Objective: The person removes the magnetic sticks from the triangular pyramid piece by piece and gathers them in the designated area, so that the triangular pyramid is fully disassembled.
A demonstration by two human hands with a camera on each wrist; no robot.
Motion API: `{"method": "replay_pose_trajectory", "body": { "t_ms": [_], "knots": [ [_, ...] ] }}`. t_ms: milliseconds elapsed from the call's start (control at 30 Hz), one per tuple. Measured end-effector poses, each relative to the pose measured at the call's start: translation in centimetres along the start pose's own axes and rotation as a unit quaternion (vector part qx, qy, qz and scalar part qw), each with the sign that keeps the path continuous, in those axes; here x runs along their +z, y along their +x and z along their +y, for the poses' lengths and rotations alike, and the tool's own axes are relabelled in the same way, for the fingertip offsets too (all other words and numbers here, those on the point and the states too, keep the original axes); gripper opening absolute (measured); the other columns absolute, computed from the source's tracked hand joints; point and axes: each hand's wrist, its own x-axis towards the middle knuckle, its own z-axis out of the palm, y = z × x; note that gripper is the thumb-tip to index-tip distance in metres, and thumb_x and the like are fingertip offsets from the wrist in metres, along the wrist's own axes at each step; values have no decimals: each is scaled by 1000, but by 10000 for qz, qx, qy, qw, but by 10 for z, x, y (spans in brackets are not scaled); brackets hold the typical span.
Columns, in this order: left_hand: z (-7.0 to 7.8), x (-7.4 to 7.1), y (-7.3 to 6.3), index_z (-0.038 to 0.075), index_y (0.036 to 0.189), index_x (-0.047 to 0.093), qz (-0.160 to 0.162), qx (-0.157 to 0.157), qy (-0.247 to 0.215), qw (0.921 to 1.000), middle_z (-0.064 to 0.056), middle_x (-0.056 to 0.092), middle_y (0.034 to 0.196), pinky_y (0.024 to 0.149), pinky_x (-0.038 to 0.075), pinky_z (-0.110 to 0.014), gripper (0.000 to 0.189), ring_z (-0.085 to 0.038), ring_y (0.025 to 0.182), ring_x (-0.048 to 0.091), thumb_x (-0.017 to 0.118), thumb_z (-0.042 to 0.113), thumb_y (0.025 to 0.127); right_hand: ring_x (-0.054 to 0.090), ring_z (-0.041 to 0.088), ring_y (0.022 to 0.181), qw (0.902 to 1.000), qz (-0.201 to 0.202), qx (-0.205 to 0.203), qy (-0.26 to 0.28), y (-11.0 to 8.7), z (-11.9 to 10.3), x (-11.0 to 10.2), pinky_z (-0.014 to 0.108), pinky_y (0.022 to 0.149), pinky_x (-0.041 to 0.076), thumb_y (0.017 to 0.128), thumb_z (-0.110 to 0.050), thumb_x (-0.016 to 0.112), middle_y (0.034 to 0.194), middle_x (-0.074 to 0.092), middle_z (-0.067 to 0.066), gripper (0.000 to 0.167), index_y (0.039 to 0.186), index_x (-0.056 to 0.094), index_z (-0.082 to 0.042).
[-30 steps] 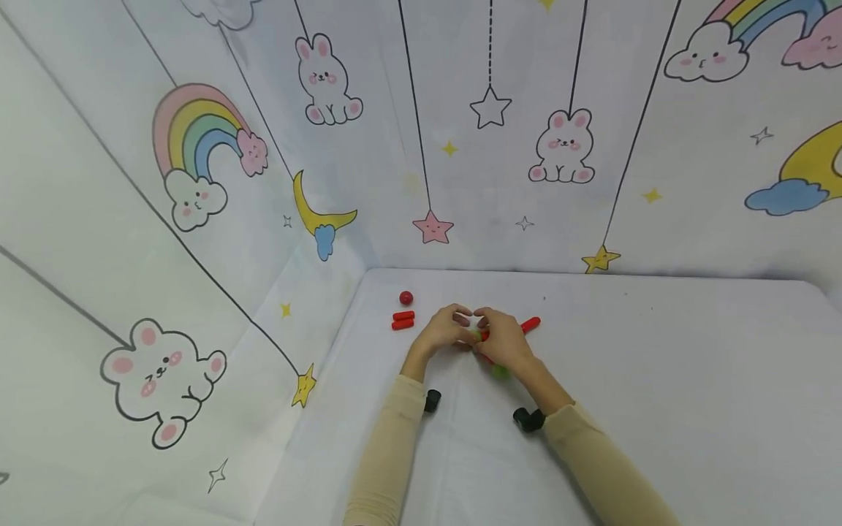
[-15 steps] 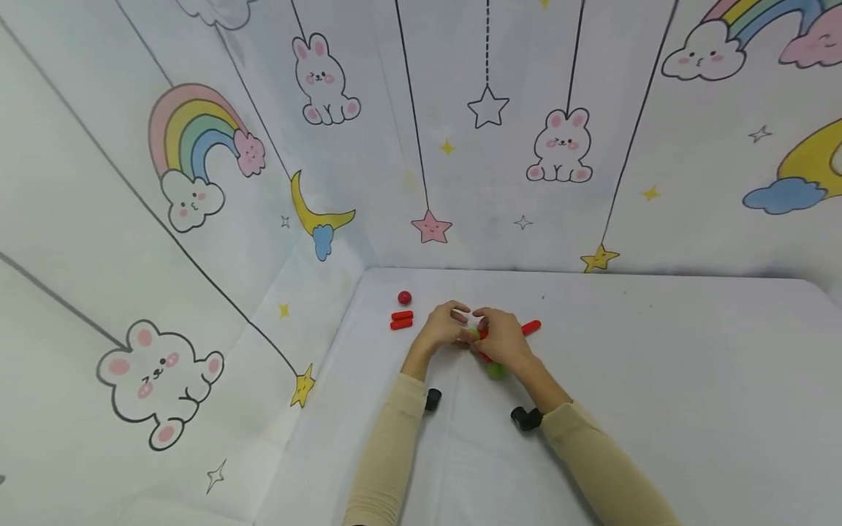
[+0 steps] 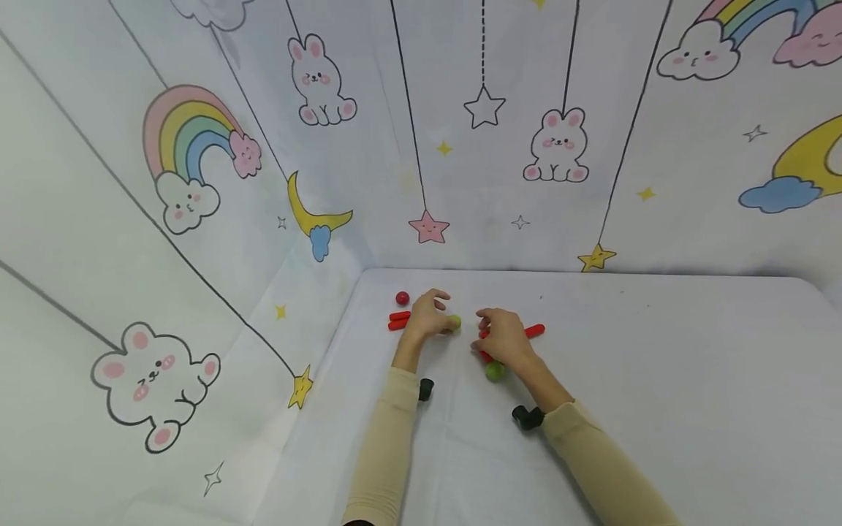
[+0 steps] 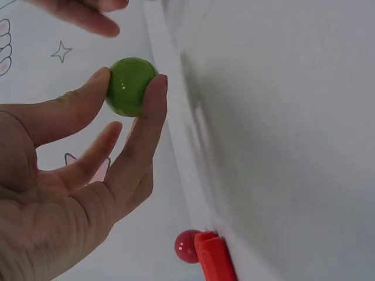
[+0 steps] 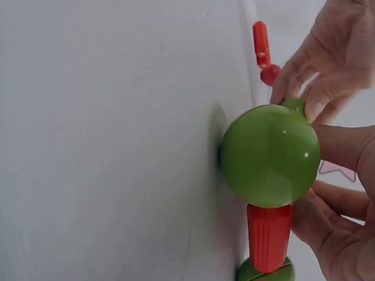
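My left hand (image 3: pixel 424 318) pinches a small green ball (image 4: pixel 130 86) between thumb and finger, held off the white table. Opposite it, my right hand (image 3: pixel 505 340) has its thumb and fingers curled at a red rod (image 3: pixel 485 356), partly hidden by the hand. A larger-looking green ball (image 5: pixel 270 157) sits at the end of a ribbed red rod (image 5: pixel 269 237) in the right wrist view, with another green ball (image 5: pixel 265 271) at the rod's far end. A further red rod (image 3: pixel 535 331) sticks out beyond the right hand.
Two short red rods (image 3: pixel 398 320) lie side by side at the table's left, close to my left hand. A red ball (image 3: pixel 403 298) lies just behind them. Patterned white cloth walls (image 3: pixel 500 241) rise along the table's back and left edges.
My left hand has drawn away to the left from the right hand, carrying the small green ball. The right hand stays almost in place.
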Motion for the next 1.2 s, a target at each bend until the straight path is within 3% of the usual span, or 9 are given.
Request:
{"method": "replay_pose_trajectory", "body": {
  "t_ms": [167,300,600,700,900,1067,1200],
  "knots": [
    [1,-16,12,-3,137,59,234,92,-150,9996,-31,57,132,70,64,-33,62,-27,79,73,83,-6,80,64,23,89,9998,-131,94,113,0,3,-2,41,84,57,76,-13,94,103,71,9,64,133,67,1],
    [2,-20,25,-3,135,59,447,199,-159,9987,-32,56,132,68,63,-29,59,-27,80,71,80,-8,80,65,24,93,9994,-182,93,266,0,5,-4,42,87,56,77,-13,93,102,70,8,62,132,68,0],
    [-22,-31,52,-4,131,63,1095,188,609,9919,-23,61,122,77,58,-33,55,-33,105,60,78,-6,78,66,26,97,9990,-285,39,340,-3,6,-5,44,90,56,79,-12,91,103,71,9,56,130,69,-1],
    [-29,-36,58,-4,129,64,1245,207,636,9900,-24,61,122,79,56,-36,53,-34,108,57,75,-6,77,66,26,98,9989,-290,20,358,-4,5,-6,44,91,56,80,-11,91,105,72,10,55,130,69,-1],
    [-37,-40,66,-4,130,63,1242,224,625,9900,-23,61,123,82,57,-38,54,-33,104,60,73,-6,77,67,27,101,9988,-320,95,349,-5,4,-6,45,93,56,80,-10,90,107,72,12,54,129,70,-2],
    [-38,-41,70,-3,130,64,1258,161,920,9876,-21,60,122,88,54,-42,55,-35,109,57,71,-8,76,68,28,104,9985,-355,200,377,-5,4,-9,46,94,56,82,-11,89,110,72,11,54,130,69,-2],
    [-37,-40,71,-1,129,64,1292,166,1126,9851,-22,59,123,85,53,-42,55,-33,104,56,70,-9,76,69,29,107,9970,-401,254,617,-5,5,-15,45,93,59,86,-8,84,115,72,14,49,132,68,-1]
  ]
}}
